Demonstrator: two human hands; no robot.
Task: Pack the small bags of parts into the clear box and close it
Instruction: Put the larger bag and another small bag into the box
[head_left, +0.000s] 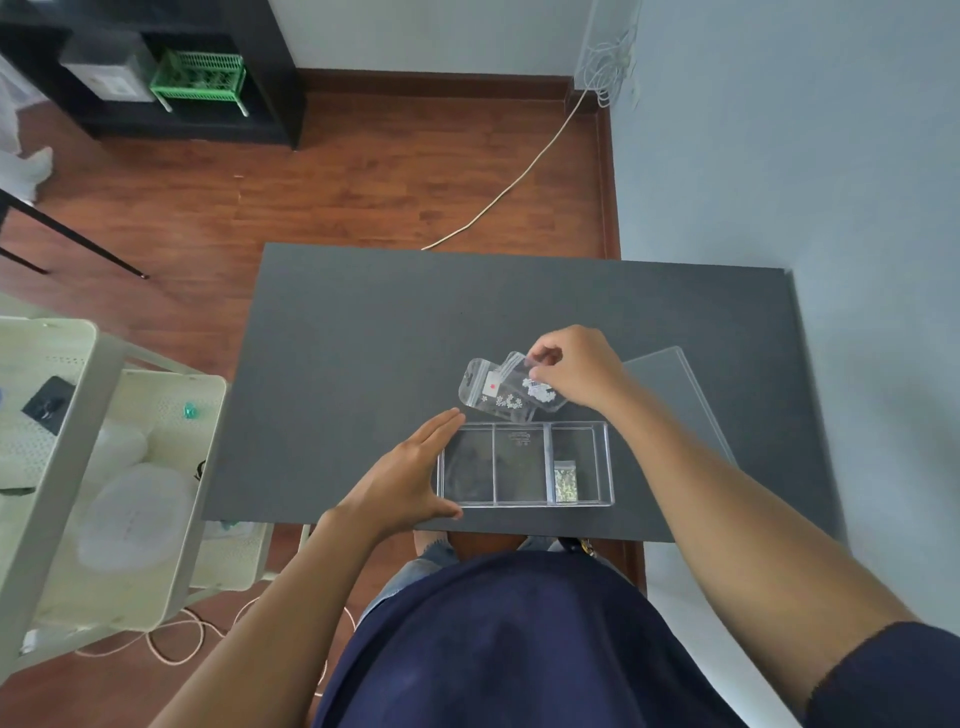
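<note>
A clear box (524, 503) with three compartments lies near the front edge of the dark grey table (363, 364). One small bag of greenish parts (565, 483) sits in its right compartment; the other two hold nothing. Just behind the box lie two overlapping clear bags of white parts: one with a red dot (493, 395) and one to its right (535, 387). My right hand (576, 371) pinches the top of the right one. My left hand (410, 475) rests flat against the box's left wall, fingers straight. The clear lid (670, 395) lies to the right.
A cream cart (104, 467) with containers stands left of the table. A wall runs along the right. A cable (519, 176) crosses the wooden floor behind the table. A black shelf with a green basket (200, 78) is far back left.
</note>
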